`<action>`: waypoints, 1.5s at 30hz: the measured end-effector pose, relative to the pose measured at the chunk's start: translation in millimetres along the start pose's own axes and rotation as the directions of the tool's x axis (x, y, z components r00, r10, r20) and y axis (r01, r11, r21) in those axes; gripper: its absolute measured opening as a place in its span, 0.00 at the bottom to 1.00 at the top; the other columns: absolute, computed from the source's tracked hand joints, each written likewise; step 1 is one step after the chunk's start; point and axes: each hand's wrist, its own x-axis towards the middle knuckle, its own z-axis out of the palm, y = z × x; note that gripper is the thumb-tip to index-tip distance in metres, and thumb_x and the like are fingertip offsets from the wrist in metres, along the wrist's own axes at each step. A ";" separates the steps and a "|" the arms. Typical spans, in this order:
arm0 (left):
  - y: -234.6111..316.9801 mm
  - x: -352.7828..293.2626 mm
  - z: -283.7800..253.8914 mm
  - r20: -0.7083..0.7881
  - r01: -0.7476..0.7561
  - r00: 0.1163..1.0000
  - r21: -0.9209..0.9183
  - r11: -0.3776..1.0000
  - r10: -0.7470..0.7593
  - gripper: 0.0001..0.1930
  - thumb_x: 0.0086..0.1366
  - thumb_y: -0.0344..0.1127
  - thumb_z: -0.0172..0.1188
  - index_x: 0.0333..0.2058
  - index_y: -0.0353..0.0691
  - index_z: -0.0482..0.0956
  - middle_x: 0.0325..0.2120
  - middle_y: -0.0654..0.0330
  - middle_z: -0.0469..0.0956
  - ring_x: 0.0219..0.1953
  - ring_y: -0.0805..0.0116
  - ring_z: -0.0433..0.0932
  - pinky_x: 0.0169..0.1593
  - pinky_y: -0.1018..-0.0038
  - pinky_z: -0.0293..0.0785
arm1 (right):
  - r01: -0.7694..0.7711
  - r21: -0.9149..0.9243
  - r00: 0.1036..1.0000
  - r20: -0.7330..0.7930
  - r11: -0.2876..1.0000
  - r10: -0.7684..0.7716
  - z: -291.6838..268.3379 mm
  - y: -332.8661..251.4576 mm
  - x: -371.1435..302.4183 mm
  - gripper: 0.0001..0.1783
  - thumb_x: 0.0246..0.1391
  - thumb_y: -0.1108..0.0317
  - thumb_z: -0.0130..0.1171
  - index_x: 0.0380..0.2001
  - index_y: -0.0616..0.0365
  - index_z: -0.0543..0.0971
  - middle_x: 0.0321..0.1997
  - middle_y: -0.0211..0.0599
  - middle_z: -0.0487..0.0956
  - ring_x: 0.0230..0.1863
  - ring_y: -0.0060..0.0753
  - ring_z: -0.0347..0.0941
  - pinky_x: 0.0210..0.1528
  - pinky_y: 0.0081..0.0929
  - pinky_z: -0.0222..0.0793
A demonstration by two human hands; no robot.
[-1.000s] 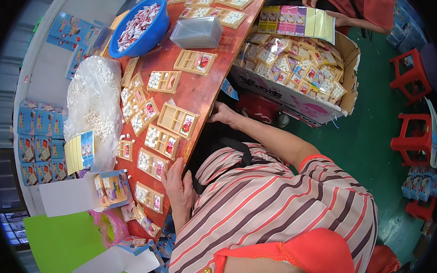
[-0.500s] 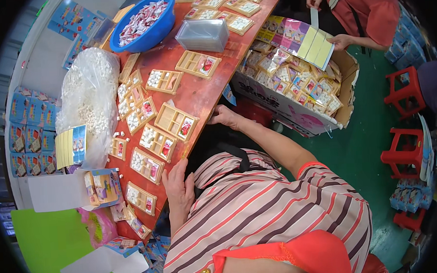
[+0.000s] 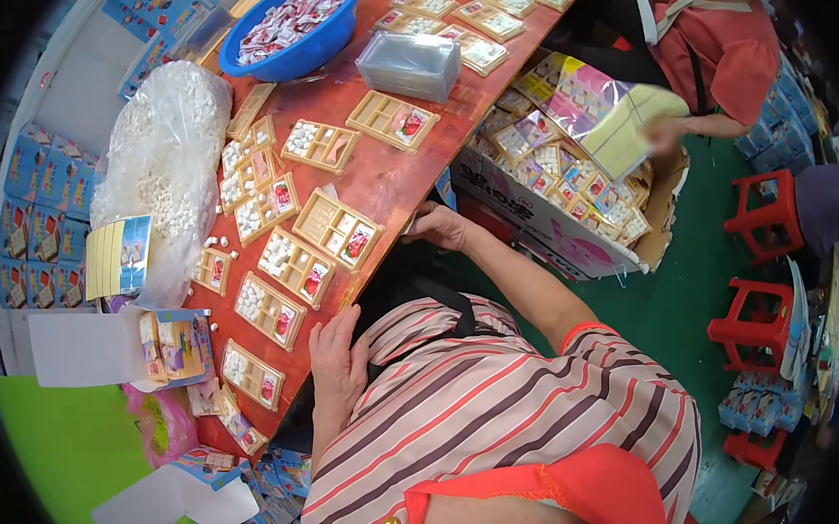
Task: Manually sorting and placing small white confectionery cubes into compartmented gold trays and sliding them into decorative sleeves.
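Observation:
My left hand (image 3: 337, 356) lies at the near edge of the red table, its fingers stretched out and holding nothing. Farther along that edge, my right hand (image 3: 440, 228) has its fingers bent inward; a small pale bit shows at the fingertips, but what they hold is mostly hidden. Closest to both hands is a wooden compartment tray (image 3: 339, 228) with a red-printed packet in one section. Beside it stands another wooden tray (image 3: 296, 267) partly filled with white cubes, and below that a similar tray (image 3: 268, 310).
A plastic bag of white cubes (image 3: 162, 152) lies on the left. A blue basin (image 3: 229, 58) of small packets and stacked clear plastic lids (image 3: 409, 66) stand farther back. Right of the table is a cardboard box (image 3: 522, 228) of packed trays. Beyond it, a co-worker's hand (image 3: 664, 137) holds a printed sheet.
My right hand's fingers have curled in more at the table edge, while my left hand stays there. The co-worker's hand and printed sheet have moved. The whole view has shifted slightly.

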 end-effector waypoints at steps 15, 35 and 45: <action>2.0 10.3 1.3 0.015 0.016 1.000 -0.174 0.985 -0.014 0.20 0.60 0.29 0.56 0.52 0.36 0.73 0.48 0.48 0.76 0.50 0.51 0.73 0.55 0.63 0.67 | 0.092 0.090 0.995 -0.045 0.992 -0.088 -61.6 64.3 -17.7 0.08 0.40 0.79 0.55 0.27 0.59 0.78 0.33 0.34 0.77 0.37 0.32 0.74 0.43 0.28 0.72; 13.7 57.1 13.1 -0.142 -0.286 0.949 -0.020 0.958 0.280 0.21 0.55 0.35 0.60 0.49 0.39 0.74 0.51 0.51 0.72 0.57 0.53 0.68 0.61 0.51 0.53 | 0.127 -0.134 0.977 0.185 0.983 -0.101 135.3 -73.6 -111.9 0.05 0.51 0.77 0.55 0.32 0.63 0.79 0.40 0.32 0.76 0.45 0.24 0.72 0.51 0.22 0.64; 0.4 31.9 -24.4 -0.016 0.079 0.982 -0.869 0.489 -0.186 0.12 0.66 0.33 0.50 0.40 0.34 0.79 0.27 0.63 0.77 0.29 0.74 0.73 0.34 0.77 0.67 | 0.164 -0.702 0.978 0.209 0.693 -0.019 222.1 -107.0 -59.7 0.26 0.57 0.76 0.51 0.60 0.59 0.68 0.25 0.26 0.75 0.29 0.13 0.69 0.31 0.15 0.66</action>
